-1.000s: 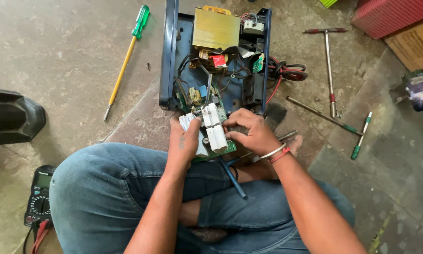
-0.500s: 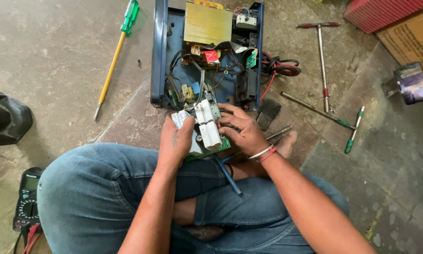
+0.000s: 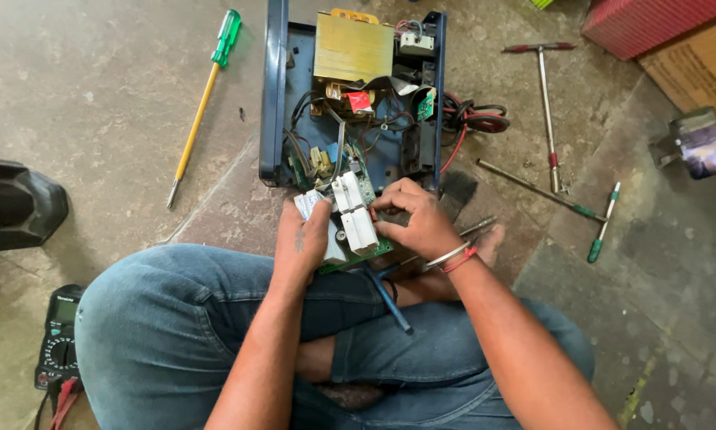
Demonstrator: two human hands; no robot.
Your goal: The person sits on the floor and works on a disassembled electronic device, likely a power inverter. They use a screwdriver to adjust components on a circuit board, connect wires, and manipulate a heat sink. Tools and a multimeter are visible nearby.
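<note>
Your hands, left (image 3: 306, 239) and right (image 3: 410, 223), pinch the green circuit board with white blocks (image 3: 354, 223); tugging risks tearing its attached wires.

Both hands' grip (image 3: 358, 231) closed, together.

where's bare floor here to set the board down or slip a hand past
Bare floor lies left of the yellow screwdriver, up to the black object at the left edge, and at lower right beyond the green-handled T-wrench. It is crowded around the open blue case, where both hands hold the circuit board.
</note>
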